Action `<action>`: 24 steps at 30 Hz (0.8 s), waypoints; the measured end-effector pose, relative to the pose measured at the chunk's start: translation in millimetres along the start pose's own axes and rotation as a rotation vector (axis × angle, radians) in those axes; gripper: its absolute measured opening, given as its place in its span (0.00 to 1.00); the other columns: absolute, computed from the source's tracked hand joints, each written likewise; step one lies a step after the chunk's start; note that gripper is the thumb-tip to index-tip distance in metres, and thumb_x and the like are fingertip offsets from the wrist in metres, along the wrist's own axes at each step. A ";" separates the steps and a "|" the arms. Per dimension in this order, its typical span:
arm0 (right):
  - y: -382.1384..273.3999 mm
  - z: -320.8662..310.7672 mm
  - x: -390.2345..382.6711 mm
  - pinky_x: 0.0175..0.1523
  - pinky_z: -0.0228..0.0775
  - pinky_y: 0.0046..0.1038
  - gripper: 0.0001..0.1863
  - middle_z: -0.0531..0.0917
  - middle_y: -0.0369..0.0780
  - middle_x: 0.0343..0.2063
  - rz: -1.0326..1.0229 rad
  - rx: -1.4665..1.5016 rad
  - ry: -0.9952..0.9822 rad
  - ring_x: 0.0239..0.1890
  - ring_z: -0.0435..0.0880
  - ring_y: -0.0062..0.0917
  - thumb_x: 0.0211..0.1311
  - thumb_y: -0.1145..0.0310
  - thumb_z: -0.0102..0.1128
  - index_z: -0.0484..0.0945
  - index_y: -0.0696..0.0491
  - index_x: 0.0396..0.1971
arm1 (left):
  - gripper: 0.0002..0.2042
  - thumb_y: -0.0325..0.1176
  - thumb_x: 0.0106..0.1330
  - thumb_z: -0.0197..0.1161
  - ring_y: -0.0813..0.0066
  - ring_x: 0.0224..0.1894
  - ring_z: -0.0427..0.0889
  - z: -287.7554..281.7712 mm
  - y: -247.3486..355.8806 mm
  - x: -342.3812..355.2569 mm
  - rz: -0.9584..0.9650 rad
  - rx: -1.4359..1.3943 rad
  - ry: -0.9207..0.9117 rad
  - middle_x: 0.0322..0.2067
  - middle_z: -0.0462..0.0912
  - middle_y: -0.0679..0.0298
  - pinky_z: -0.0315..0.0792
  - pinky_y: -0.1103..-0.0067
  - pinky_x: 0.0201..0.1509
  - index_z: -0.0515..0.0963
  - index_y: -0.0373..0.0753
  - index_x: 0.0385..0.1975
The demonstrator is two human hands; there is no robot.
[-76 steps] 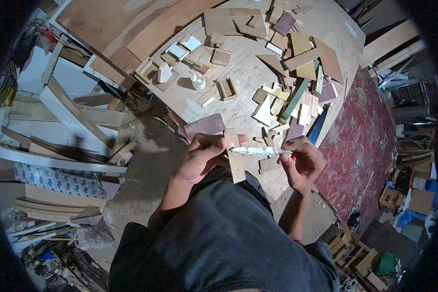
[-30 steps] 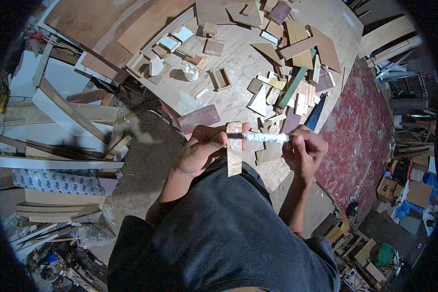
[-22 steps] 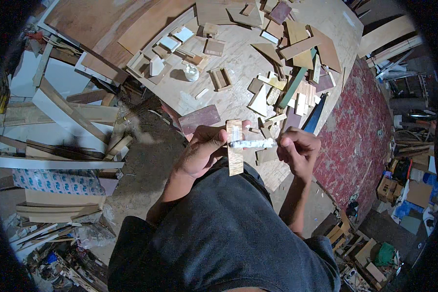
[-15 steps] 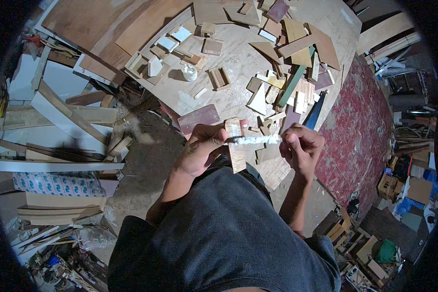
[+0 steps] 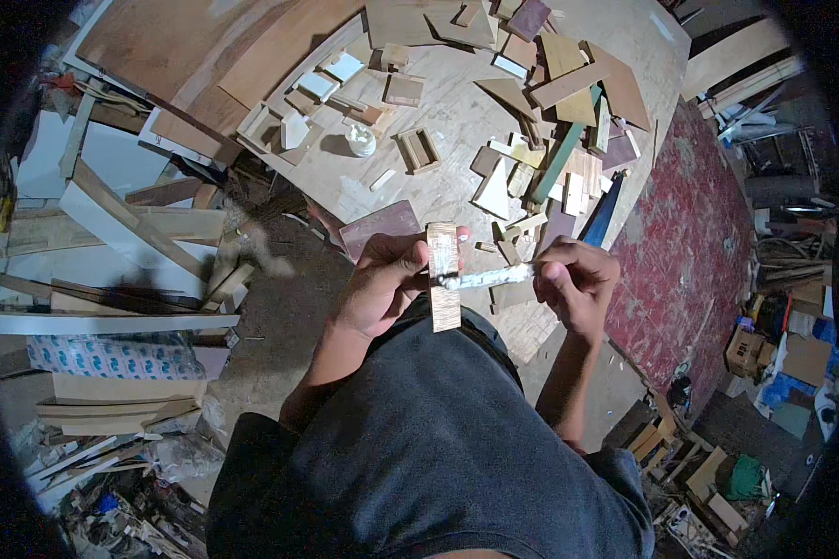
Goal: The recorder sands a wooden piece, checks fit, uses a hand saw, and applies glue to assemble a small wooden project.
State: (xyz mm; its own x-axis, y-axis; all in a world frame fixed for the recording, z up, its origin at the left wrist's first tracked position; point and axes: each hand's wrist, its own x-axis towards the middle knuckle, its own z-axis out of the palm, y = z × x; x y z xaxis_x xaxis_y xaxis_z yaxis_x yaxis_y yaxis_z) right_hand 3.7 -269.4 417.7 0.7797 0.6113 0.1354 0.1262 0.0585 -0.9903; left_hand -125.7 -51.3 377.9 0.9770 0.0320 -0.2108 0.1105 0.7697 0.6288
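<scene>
Holding a wood strip [image 5: 447, 312] in the left grip [image 5: 382, 284], beside the worktop [image 5: 452, 102]; probably handling light and stiff, perhaps feeling slippery around the white smear [image 5: 445, 249], so favouring bare edges for hold. Pinching a white-coated stick [image 5: 492, 277] over it in the right grip [image 5: 578, 284].

Left hand [image 5: 379, 291] and right hand [image 5: 582, 287], level and apart
The left thumb [image 5: 414, 261] points inward, its fingers mostly hidden; the right thumb [image 5: 555, 276] pinches against curled fingers [image 5: 578, 252]. Both forearms [image 5: 324, 371] extend forward.
</scene>
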 end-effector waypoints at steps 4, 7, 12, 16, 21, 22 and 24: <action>-4.8 7.8 2.9 0.19 0.62 0.17 0.04 0.79 0.39 0.19 -0.020 0.084 0.112 0.17 0.74 0.15 0.58 0.78 0.64 0.83 0.64 0.30 | 0.17 0.35 0.67 0.61 0.70 0.45 0.84 4.3 -4.5 0.4 0.036 -0.115 0.051 0.48 0.82 0.52 0.80 0.76 0.48 0.78 0.29 0.48; -2.5 12.8 4.2 0.20 0.63 0.16 0.05 0.80 0.39 0.21 -0.040 0.080 0.162 0.17 0.75 0.16 0.57 0.79 0.65 0.83 0.64 0.33 | 0.16 0.34 0.68 0.61 0.70 0.44 0.84 7.4 -6.1 -0.5 0.021 -0.140 0.017 0.45 0.83 0.52 0.81 0.76 0.47 0.77 0.29 0.49; -1.6 11.1 1.1 0.19 0.62 0.16 0.06 0.82 0.40 0.23 -0.039 0.032 0.180 0.17 0.75 0.15 0.54 0.80 0.67 0.84 0.63 0.33 | 0.17 0.35 0.69 0.60 0.70 0.41 0.85 2.0 -11.6 -1.0 -0.047 -0.309 -0.092 0.42 0.83 0.51 0.82 0.76 0.43 0.76 0.29 0.50; -6.4 4.9 -1.4 0.25 0.67 0.18 0.07 0.84 0.43 0.25 -0.069 -0.164 0.109 0.22 0.79 0.19 0.49 0.80 0.70 0.85 0.62 0.31 | 0.18 0.37 0.69 0.59 0.68 0.42 0.85 -1.2 -10.3 -1.2 -0.135 -0.418 -0.095 0.43 0.83 0.51 0.83 0.78 0.42 0.75 0.29 0.50; -12.8 -1.9 -0.8 0.32 0.71 0.21 0.08 0.85 0.44 0.26 -0.150 -0.260 0.049 0.27 0.82 0.24 0.47 0.79 0.72 0.85 0.61 0.30 | 0.19 0.36 0.68 0.60 0.68 0.44 0.85 15.2 -7.7 -2.7 -0.009 -0.293 0.063 0.48 0.81 0.51 0.84 0.82 0.40 0.75 0.27 0.51; -11.8 -4.0 -0.9 0.30 0.71 0.20 0.08 0.85 0.44 0.25 -0.182 -0.260 0.023 0.26 0.82 0.23 0.46 0.79 0.72 0.85 0.62 0.30 | 0.19 0.36 0.68 0.60 0.68 0.44 0.85 13.2 -8.8 -2.4 -0.008 -0.293 0.062 0.48 0.81 0.51 0.84 0.82 0.40 0.75 0.27 0.51; -10.3 -6.3 -2.1 0.28 0.70 0.20 0.09 0.84 0.44 0.25 -0.213 -0.260 -0.005 0.25 0.81 0.23 0.46 0.79 0.72 0.85 0.62 0.29 | 0.19 0.36 0.68 0.61 0.69 0.43 0.85 6.0 -11.2 -1.8 0.013 -0.264 0.021 0.47 0.82 0.51 0.84 0.81 0.40 0.76 0.27 0.50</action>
State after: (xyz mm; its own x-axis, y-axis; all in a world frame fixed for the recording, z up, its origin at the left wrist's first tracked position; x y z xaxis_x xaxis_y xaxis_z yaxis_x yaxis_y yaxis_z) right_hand 4.6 -276.3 427.8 0.7162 0.6107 0.3379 0.4391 -0.0179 -0.8983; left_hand -127.7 -63.8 375.7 0.9737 0.0539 -0.2215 0.0441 0.9087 0.4150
